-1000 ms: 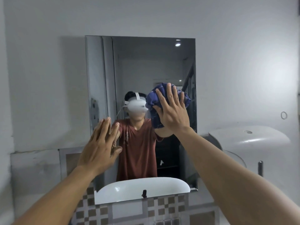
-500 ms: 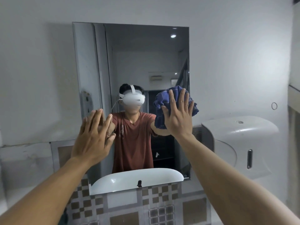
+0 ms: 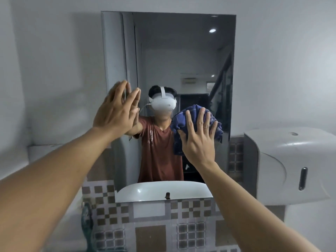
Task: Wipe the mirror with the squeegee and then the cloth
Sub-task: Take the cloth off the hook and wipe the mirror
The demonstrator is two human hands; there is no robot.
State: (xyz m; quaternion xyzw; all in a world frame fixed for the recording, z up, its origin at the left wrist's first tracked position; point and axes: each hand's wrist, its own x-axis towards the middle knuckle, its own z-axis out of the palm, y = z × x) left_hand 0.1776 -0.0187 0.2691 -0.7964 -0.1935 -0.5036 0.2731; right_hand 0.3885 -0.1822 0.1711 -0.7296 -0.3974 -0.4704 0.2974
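A rectangular mirror (image 3: 181, 55) hangs on the grey wall straight ahead. My right hand (image 3: 198, 140) presses a bunched blue checked cloth (image 3: 181, 124) flat against the glass in its lower right part, fingers spread over the cloth. My left hand (image 3: 116, 111) rests flat on the mirror's left side with fingers apart and nothing in it. The glass reflects a person in a red shirt with a white headset. No squeegee is in view.
A white wall dispenser (image 3: 291, 166) sticks out just right of the mirror. Below the mirror runs a band of checkered tiles (image 3: 154, 215). A dark greenish object (image 3: 87, 224) stands at the lower left. The reflected white basin (image 3: 163, 191) shows along the mirror's bottom edge.
My right hand has slid the cloth down the right side of the mirror. My left hand has moved up along the left side. The camera has come closer to the mirror.
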